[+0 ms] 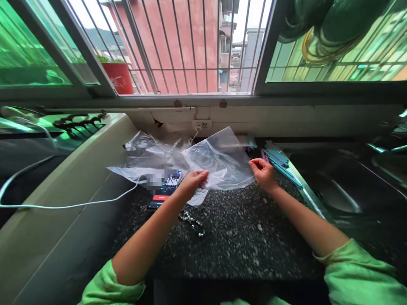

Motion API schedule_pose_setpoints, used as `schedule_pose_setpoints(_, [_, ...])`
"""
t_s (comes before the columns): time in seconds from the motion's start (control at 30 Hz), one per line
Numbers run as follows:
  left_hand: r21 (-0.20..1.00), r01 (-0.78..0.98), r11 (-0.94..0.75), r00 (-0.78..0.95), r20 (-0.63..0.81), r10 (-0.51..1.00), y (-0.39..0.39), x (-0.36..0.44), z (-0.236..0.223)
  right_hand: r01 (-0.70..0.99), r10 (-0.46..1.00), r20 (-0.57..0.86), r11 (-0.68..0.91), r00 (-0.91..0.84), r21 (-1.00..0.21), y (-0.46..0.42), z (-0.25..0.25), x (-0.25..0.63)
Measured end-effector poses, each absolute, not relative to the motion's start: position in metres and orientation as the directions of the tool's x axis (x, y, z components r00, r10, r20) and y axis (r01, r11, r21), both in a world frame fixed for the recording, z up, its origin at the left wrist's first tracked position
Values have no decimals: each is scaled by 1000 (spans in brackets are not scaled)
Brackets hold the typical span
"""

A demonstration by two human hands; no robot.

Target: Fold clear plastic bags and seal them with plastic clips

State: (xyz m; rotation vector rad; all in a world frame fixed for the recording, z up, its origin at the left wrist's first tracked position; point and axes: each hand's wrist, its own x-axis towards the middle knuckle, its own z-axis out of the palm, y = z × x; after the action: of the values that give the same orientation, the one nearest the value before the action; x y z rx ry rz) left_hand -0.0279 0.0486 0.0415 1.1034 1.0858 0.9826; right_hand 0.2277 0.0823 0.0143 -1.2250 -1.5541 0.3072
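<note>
My left hand [191,184] is closed in a pinch over the speckled dark counter [241,228], in front of the clear plastic bags. Something small may be at its fingertips, too small to name. Off to the right, my right hand [264,173] also pinches, thumb against forefinger, and what it holds, if anything, does not show. A clear plastic bag [219,159] lies behind and between the hands, with crumpled clear plastic [152,154] to its left. Shiny silvery beads [192,221] lie in a short line on the counter, below my left hand.
A phone [162,195] with a lit screen lies left of my left forearm, near a white cable [79,206]. Teal strips [282,165] lie beside the dark sink [330,182] at right. A pale ledge [79,169] bounds the left; a wall socket [202,124] sits behind.
</note>
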Motion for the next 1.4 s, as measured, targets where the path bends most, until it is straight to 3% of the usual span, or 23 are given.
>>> schedule_pose_setpoints(0.2, [979,-87,184,217,-162,963,24,10,18,605,815,561,376,144,-702,56,5,265])
schedule_pose_setpoints(0.4, [957,-232,175,-7,-182,983,20,32,6,744,671,740,472,46,-474,20,14,259])
schedule_pose_setpoints(0.6, [958,-265,106,-96,-135,986,9,50,-12,602,823,540,525,-177,-602,-10,3,218])
schedule_pose_setpoints(0.77, [985,-167,32,-9,-34,999,-1,53,-21,718,822,534,491,-196,-493,-8,-8,215])
schedule_pose_setpoints(0.93, [980,-197,37,12,-35,999,-1,48,-16,789,853,483,432,-199,-438,-3,-9,222])
schedule_pose_setpoints(1.17, [976,-209,58,35,-52,998,-1,48,-13,778,883,444,385,-153,-497,3,-13,227])
schedule_pose_setpoints(1.3, [979,-192,68,55,-59,997,-2,48,-12,661,897,390,422,-207,-620,3,-15,228])
schedule_pose_setpoints(1.4, [988,-141,57,64,-48,997,-2,48,-13,589,868,429,488,-250,-644,0,-15,226])
